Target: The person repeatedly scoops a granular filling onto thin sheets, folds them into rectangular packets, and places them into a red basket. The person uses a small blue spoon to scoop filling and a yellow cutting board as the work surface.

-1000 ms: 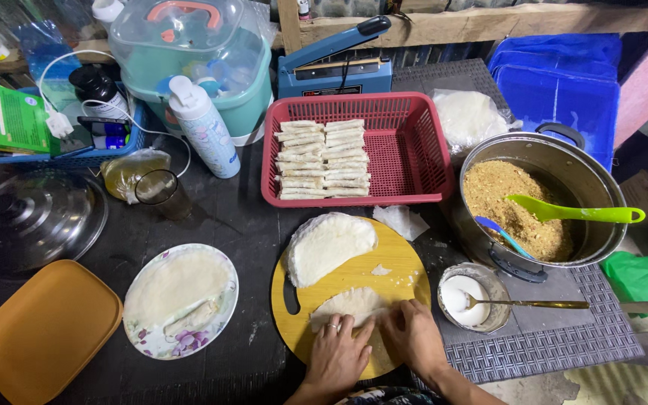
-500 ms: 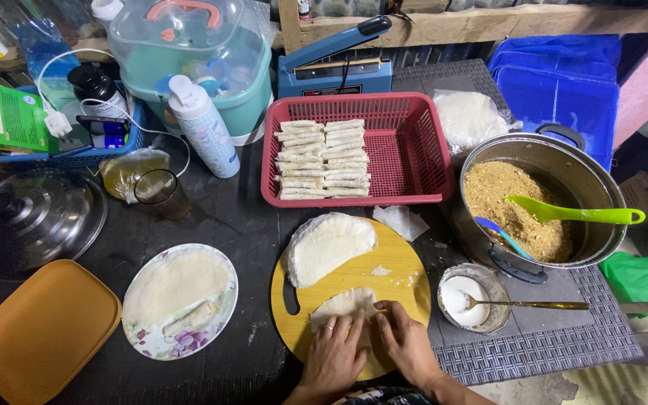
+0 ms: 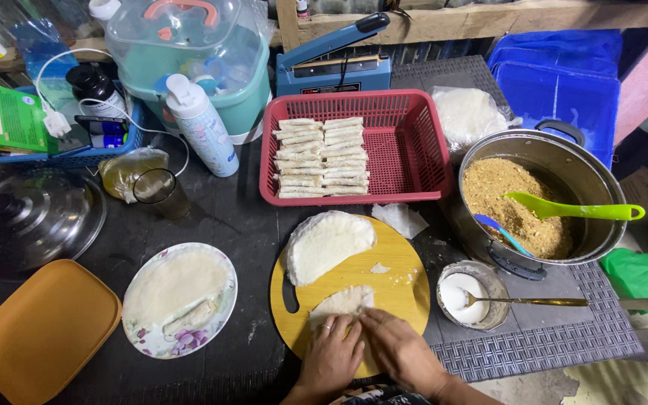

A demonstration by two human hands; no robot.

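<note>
Two bare hands press down on a thin white pastry wrapper (image 3: 343, 301) at the near edge of a round yellow wooden board (image 3: 395, 281). The left hand (image 3: 331, 358) and right hand (image 3: 399, 349) lie side by side, fingers close together and curled over the wrapper's near half, hiding it; any filling beneath is apparently covered too. Wrists are cut off by the frame. A folded stack of white wrappers (image 3: 329, 245) rests farther back, finished rolls (image 3: 322, 157) fill a red plastic basket (image 3: 414, 150).
</note>
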